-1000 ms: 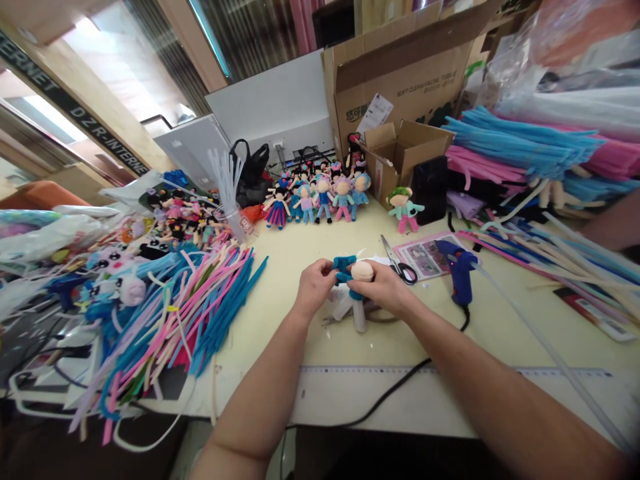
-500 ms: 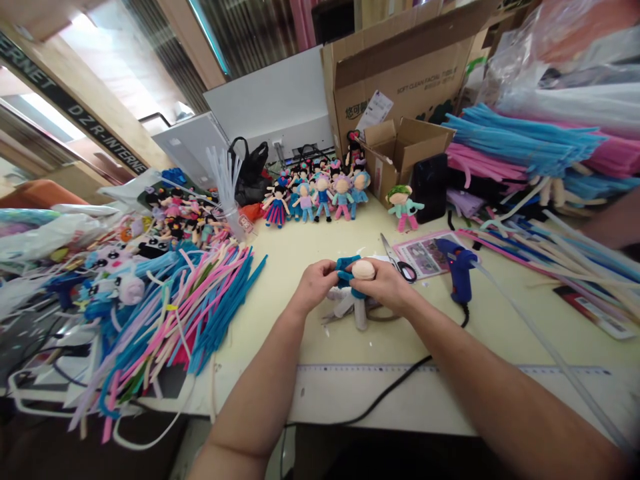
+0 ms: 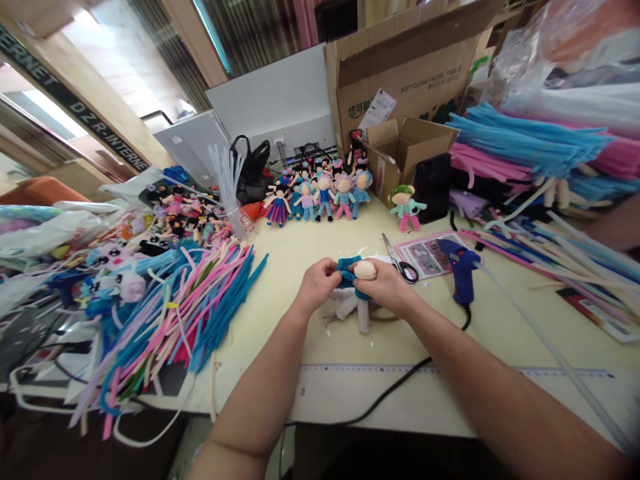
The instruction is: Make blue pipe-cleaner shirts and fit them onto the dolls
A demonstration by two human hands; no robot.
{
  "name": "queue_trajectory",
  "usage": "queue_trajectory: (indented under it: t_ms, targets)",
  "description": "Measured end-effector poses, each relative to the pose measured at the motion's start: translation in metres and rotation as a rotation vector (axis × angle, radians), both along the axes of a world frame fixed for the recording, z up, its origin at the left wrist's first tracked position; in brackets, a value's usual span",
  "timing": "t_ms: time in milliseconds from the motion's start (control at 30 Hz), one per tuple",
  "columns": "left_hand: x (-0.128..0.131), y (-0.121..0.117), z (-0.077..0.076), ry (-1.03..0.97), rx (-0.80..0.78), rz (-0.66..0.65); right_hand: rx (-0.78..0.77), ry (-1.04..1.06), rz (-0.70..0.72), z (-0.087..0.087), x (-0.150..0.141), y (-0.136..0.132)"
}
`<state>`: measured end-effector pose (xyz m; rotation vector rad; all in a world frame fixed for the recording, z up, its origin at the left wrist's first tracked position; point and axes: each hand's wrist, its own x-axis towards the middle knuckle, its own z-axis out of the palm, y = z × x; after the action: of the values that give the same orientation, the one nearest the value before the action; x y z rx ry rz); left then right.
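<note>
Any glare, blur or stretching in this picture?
Head view: glare whitens the upper left; head view: crumpled clear plastic bag, upper right, looks stretched and blurred; head view: beige oval piece in the right hand shows little fine detail.

The hands [image 3: 387, 288] partly hide the beige-headed doll [image 3: 365, 269] (the pink-edged card's [image 3: 424, 257] details are too small to read).

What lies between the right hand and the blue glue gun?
In the head view, the scissors lie nearest the right hand, then the pink-edged card, before the blue glue gun.
</note>
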<state>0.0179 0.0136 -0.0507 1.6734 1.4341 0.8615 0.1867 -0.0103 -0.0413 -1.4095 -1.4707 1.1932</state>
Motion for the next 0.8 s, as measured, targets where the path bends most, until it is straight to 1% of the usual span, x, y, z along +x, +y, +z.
queue_trajectory:
  t_ms: [200,367,433,600,700,800]
  targets:
    - [0.0020,-0.0021,0.0009,0.083,0.031,0.031,0.020,-0.044,-0.015,-0.0004,-0.0010,-0.0006]
    - [0.0025,-0.0015,0.0011,0.085,0.014,0.031,0.054,-0.098,-0.015,-0.0027,-0.0017,-0.0009]
    - [0.0024,-0.0010,0.0018,0.055,-0.008,0.021,0.058,-0.111,-0.022,-0.0033,-0.0018,-0.0008]
    - [0.0017,0.0000,0.0060,-0.124,-0.119,-0.015,0.060,-0.104,-0.034,-0.0048,-0.0014,-0.0002]
    - [0.0011,0.0003,0.0079,-0.144,-0.154,-0.031,0.070,-0.105,-0.035,-0.0055,-0.0016,0.0003]
    - [0.0006,0.0007,0.0061,-0.146,-0.160,-0.032,0.078,-0.101,-0.032,-0.0060,-0.0023,0.0009]
